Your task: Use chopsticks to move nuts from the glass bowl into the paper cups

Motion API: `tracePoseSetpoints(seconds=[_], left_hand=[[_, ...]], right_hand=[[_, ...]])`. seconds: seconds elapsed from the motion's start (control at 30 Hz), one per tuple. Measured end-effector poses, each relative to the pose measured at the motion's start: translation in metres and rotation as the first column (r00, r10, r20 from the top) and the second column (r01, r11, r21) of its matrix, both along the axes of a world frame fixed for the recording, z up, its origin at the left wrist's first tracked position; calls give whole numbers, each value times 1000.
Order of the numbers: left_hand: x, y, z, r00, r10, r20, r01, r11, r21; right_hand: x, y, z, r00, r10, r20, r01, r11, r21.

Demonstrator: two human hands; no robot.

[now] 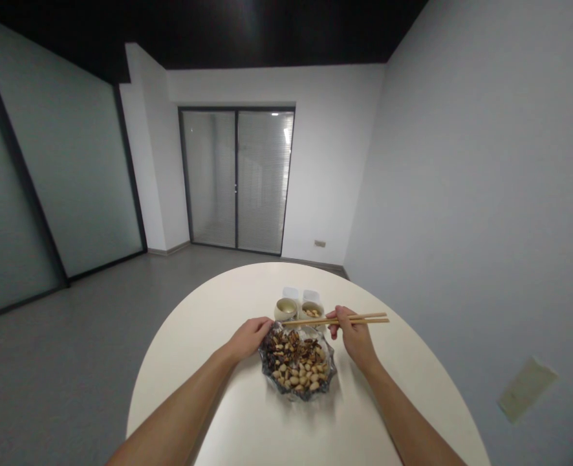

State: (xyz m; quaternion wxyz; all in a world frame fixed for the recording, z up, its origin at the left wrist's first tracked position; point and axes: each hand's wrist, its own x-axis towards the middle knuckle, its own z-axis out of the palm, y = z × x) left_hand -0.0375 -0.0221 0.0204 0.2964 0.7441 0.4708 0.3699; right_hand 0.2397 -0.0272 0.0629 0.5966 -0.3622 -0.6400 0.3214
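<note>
reaching both forearms in over the near edge of a round, off-white tabletop point(180, 362). resting the left hand point(248, 340) at the far-left rim of a clear, scalloped glass bowl point(332, 367), holding its fingers close together there; cannot tell whether pinching the rim, nor where to place the thumb. holding in the right hand point(352, 331), just off the bowl's far-right side, a pair of long, straight, light-brown wooden chopsticks point(310, 321), pinching both sticks between thumb and fingers. pointing the tips toward the tabletop's left edge, over the bowl's far rim and near the left fingers; cannot tell whether gripping anything at the tips. seeing the bowl standing well in from the left and right edges, holding dark brown nuts point(291, 349) toward the far edge and pale tan shelled nuts point(300, 375) toward the near edge. seeing two small, round, cream-coloured cups standing side by side just beyond the bowl, the right cup point(311, 305) containing pale nuts, the left cup point(286, 306) showing a yellowish inside. seeing two small, whitish squares point(290, 292) lying behind, nearer the far edge.
</note>
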Motion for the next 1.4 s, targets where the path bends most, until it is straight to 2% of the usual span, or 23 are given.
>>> tracePoseSetpoints(seconds=[0.3,0.5,0.8,0.97,1.23,1.4], left_hand=[[-1,-1,2,1000,4,-19,-4,1000,6],[-1,-2,4,1000,0,-14,0,1000,-3],[-2,-2,5,1000,8,-23,-8,1000,-15],[-3,-2,6,1000,7,-18,-7,1000,-11],[-4,-1,6,1000,5,-28,-5,1000,-2],[-3,0,5,1000,6,-22,-6,1000,0]], right_hand=[[4,23,11,994,-81,-73,86,994,62],[4,40,18,992,-121,-38,123,989,83],[-2,67,17,970,-244,-8,244,965,99],[-10,72,15,950,-312,32,307,946,108],[-12,71,1,950,-286,128,275,956,97],[-9,65,3,954,-271,131,259,961,100]])
